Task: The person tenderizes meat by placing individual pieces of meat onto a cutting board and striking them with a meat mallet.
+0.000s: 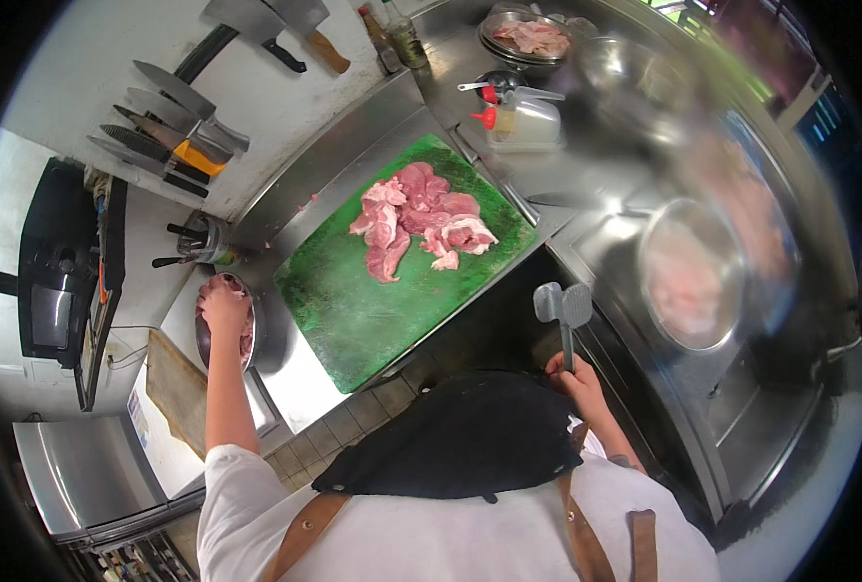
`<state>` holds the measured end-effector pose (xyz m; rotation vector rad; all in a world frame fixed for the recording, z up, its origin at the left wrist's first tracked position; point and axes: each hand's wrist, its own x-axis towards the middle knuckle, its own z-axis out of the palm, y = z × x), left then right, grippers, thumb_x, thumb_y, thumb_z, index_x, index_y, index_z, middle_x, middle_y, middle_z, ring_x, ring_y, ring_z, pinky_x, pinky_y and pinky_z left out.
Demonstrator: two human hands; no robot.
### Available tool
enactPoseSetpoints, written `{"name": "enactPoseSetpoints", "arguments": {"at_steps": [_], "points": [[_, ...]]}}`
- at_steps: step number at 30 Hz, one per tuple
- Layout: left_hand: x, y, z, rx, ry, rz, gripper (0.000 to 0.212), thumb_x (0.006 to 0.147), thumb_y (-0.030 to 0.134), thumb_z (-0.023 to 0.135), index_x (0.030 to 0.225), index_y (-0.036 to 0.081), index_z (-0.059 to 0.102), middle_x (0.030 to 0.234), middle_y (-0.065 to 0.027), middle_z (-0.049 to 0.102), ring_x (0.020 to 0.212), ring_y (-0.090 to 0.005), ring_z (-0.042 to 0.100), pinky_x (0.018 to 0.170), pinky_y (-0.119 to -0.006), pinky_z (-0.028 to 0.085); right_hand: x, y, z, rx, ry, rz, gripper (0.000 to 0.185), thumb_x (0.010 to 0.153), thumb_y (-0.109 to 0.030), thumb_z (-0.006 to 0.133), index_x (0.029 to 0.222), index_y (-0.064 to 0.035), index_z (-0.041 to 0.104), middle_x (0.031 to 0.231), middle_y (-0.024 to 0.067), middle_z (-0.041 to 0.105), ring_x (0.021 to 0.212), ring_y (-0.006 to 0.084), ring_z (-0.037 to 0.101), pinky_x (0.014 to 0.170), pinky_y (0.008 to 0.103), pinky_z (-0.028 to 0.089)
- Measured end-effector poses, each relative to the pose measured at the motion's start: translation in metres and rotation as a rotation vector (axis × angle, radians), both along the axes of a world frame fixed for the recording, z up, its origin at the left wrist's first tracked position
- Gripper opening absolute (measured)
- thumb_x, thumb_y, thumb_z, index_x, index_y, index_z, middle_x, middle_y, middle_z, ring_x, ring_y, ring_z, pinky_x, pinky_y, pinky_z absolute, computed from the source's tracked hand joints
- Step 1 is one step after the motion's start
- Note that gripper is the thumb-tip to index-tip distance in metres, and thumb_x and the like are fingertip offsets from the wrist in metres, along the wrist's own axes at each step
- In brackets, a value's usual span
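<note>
My left hand (pixel 225 309) reaches into a metal bowl (pixel 255 320) of raw meat (pixel 246 343) at the left end of the counter. Its fingers are bent over the meat, and their tips are hard to make out, so I cannot tell whether they grip a piece. Low on the right, my right hand (pixel 580 384) grips the handle of a metal meat mallet (pixel 563 304), its head pointing up and away from me. Between the hands lies a stained green cutting board (pixel 358 320). Several slices of raw meat (pixel 420 211), some edged with pale fat, are heaped on its far half.
Knives (pixel 176 91) hang on the left wall above a utensil holder (pixel 212 240). To the right, a blurred metal bowl (pixel 685 284) holds pale pinkish food. Squeeze bottles (pixel 503 118) stand beyond the board, near stacked metal bowls (pixel 522 54) with meat. A knife (pixel 569 200) lies right of the board.
</note>
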<state>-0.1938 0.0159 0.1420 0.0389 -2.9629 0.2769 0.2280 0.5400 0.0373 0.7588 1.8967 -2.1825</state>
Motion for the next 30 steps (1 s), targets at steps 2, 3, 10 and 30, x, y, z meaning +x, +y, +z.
{"name": "enactPoseSetpoints", "arguments": {"at_steps": [2, 3, 10, 30], "points": [[-0.012, 0.061, -0.015, 0.191, -0.056, -0.17, 0.073, 0.082, 0.036, 0.084, 0.136, -0.003, 0.055, 0.131, -0.0276, 0.064, 0.119, -0.0453, 0.062, 0.102, -0.052, 0.051, -0.004, 0.007, 0.004, -0.016, -0.011, 0.008, 0.015, 0.089, -0.005, 0.056, 0.103, -0.0033, 0.063, 0.086, -0.0007, 0.059, 0.079, 0.0089, 0.054, 0.072, 0.0258, 0.044], [-0.021, 0.085, -0.038, 0.347, -0.031, -0.398, 0.078, 0.081, 0.037, 0.086, 0.139, -0.004, 0.053, 0.131, -0.0279, 0.064, 0.12, -0.0455, 0.062, 0.104, -0.051, 0.051, -0.007, 0.009, 0.003, -0.03, -0.011, 0.03, 0.016, 0.09, -0.005, 0.057, 0.104, -0.0035, 0.062, 0.086, -0.0006, 0.059, 0.08, 0.0093, 0.054, 0.073, 0.0262, 0.045], [-0.026, 0.286, -0.18, 0.325, -0.25, -0.394, 0.066, 0.088, 0.024, 0.072, 0.149, 0.012, 0.049, 0.141, -0.0287, 0.059, 0.124, -0.0474, 0.061, 0.107, -0.055, 0.049, 0.002, 0.025, 0.004, 0.167, 0.085, 0.287, 0.018, 0.092, -0.004, 0.058, 0.109, -0.0008, 0.063, 0.087, 0.0075, 0.063, 0.084, 0.0163, 0.061, 0.076, 0.0344, 0.051], [0.147, 0.14, -0.148, 0.427, -0.347, -0.277, 0.057, 0.09, 0.065, 0.068, 0.105, 0.01, 0.061, 0.097, -0.0189, 0.071, 0.089, -0.0399, 0.071, 0.07, -0.051, 0.057, -0.025, -0.097, 0.006, 0.407, -0.01, 0.179, 0.025, 0.107, -0.024, 0.057, 0.118, -0.0039, 0.066, 0.081, 0.0, 0.061, 0.075, 0.0101, 0.058, 0.071, 0.0279, 0.048]]}}
